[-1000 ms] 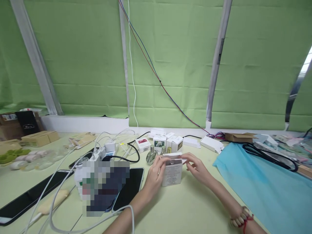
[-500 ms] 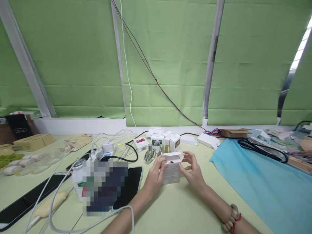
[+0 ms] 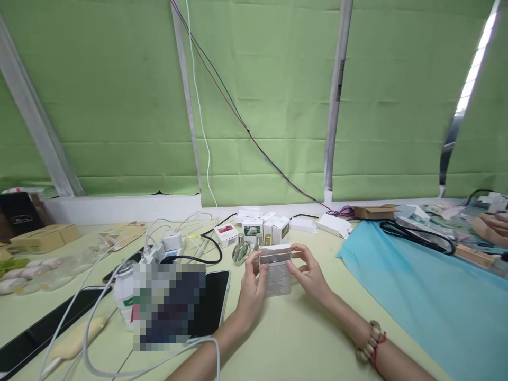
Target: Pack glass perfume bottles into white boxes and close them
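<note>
Print (image 3: 278, 272) on the open-topped white box (image 3: 278, 288) cannot be read; its sides are clasped between both hands (image 3: 252, 288).

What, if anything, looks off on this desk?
Mainly the white cable: its loop crosses in front of the left forearm, so it looks astray; whether it touches is unclear. The white printed carton in the left hand is open at the top, without obvious damage. I see no spill.

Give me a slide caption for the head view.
Left hand holding an open white rectangular cardboard box, right hand touching its edge, before clear glass bottles.
</note>
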Demonstrator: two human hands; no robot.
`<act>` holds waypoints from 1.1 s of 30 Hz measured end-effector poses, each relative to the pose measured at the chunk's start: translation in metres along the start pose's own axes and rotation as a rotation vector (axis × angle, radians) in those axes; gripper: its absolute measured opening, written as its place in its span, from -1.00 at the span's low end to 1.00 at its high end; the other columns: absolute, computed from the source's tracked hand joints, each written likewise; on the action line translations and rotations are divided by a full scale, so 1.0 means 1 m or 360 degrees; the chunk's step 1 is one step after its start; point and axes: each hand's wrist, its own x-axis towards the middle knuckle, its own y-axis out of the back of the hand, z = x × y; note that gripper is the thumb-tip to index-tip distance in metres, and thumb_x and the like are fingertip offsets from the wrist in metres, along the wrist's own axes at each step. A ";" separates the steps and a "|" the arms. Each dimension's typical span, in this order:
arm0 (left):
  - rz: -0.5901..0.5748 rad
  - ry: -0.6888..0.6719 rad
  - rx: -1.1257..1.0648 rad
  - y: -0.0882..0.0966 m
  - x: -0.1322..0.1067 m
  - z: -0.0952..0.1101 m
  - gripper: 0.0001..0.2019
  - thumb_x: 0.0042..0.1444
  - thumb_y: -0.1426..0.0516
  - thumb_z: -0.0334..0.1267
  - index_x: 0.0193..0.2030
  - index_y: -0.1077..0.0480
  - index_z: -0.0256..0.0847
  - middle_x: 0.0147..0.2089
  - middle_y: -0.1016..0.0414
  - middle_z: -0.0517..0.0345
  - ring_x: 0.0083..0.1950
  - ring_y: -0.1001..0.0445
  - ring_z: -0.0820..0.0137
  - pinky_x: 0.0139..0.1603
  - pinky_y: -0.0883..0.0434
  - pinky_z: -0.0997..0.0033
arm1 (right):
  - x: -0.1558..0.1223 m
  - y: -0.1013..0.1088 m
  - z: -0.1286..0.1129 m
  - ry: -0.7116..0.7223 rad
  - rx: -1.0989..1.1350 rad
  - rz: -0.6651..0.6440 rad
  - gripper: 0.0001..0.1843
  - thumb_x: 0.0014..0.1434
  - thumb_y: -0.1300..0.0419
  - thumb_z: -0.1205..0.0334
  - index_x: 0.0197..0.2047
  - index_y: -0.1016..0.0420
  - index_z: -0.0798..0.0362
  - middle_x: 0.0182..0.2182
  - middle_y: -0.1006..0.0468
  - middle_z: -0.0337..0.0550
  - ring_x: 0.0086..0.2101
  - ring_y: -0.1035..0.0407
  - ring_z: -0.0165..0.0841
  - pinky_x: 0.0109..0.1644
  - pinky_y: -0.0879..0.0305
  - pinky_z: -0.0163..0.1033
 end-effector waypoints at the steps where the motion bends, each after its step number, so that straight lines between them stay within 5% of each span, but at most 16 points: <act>1: 0.0008 -0.0009 -0.0001 -0.002 -0.001 -0.001 -0.59 0.26 0.08 0.01 0.14 -0.08 -0.17 0.15 -0.24 -0.11 0.10 -0.35 0.32 0.01 -0.37 0.30 | 0.000 -0.001 0.001 -0.0004 0.0013 -0.0005 -0.66 0.18 -0.06 0.06 -0.03 -0.16 0.01 -0.01 -0.27 -0.02 -0.12 -0.33 -0.33 -0.38 -0.40 -0.36; 8: 0.0029 -0.0046 0.0131 -0.010 -0.008 -0.007 -0.57 0.28 0.13 0.00 0.21 -0.02 -0.11 0.21 -0.18 -0.06 0.17 -0.27 0.34 0.13 -0.28 0.23 | -0.004 -0.010 0.017 0.0016 -0.0083 0.0039 -0.67 0.26 0.06 0.04 0.03 0.00 -0.04 0.00 -0.26 -0.07 -0.20 -0.34 -0.39 -0.38 -0.33 -0.35; 14: -0.0081 -0.0079 0.0132 -0.013 -0.007 -0.010 -0.59 0.31 0.14 -0.08 0.24 0.03 -0.11 0.26 -0.11 -0.07 0.23 -0.21 0.36 0.17 -0.24 0.25 | 0.000 -0.018 0.029 0.0072 -0.0211 0.0204 -0.69 0.25 0.12 0.07 0.00 0.07 0.01 -0.19 -0.38 -0.14 -0.39 -0.33 -0.41 -0.28 -0.28 -0.27; 18: -0.0068 -0.0056 0.0086 -0.015 -0.003 -0.008 -0.58 0.32 0.15 -0.09 0.27 0.07 -0.09 0.23 -0.17 -0.04 0.20 -0.26 0.38 0.13 -0.27 0.29 | 0.005 -0.022 0.033 0.0186 -0.0310 0.0321 -0.74 0.25 0.11 0.11 -0.04 0.03 0.01 -0.20 -0.36 -0.15 -0.51 -0.24 -0.46 -0.41 -0.22 -0.32; 23: -0.0131 -0.0020 0.0142 -0.012 -0.004 -0.010 -0.58 0.32 0.15 -0.09 0.28 0.09 0.00 0.20 -0.24 0.06 0.13 -0.33 0.42 0.09 -0.30 0.32 | 0.004 -0.016 0.032 0.0615 -0.0440 0.0275 -0.86 0.30 0.12 0.26 -0.08 -0.15 -0.02 -0.17 -0.29 -0.14 -0.33 -0.32 -0.45 -0.37 -0.24 -0.36; 28: -0.0143 -0.0096 0.0272 -0.009 -0.007 -0.015 -0.58 0.33 0.17 -0.12 0.30 0.13 0.09 0.30 -0.10 0.14 0.25 -0.19 0.44 0.20 -0.22 0.29 | 0.000 -0.009 0.026 0.0593 -0.0485 0.0146 -0.70 0.32 0.11 0.29 0.09 -0.18 -0.10 -0.06 -0.26 -0.11 -0.15 -0.33 -0.41 -0.27 -0.31 -0.36; 33: -0.0138 -0.0171 0.0420 -0.008 -0.006 -0.015 -0.62 0.34 0.18 -0.16 0.27 0.07 0.08 0.31 -0.08 0.15 0.30 -0.11 0.46 0.25 -0.16 0.29 | 0.000 -0.007 0.021 0.0611 -0.0555 0.0075 -0.75 0.34 0.14 0.29 -0.02 -0.28 -0.10 -0.11 -0.25 -0.14 -0.21 -0.35 -0.44 -0.26 -0.31 -0.35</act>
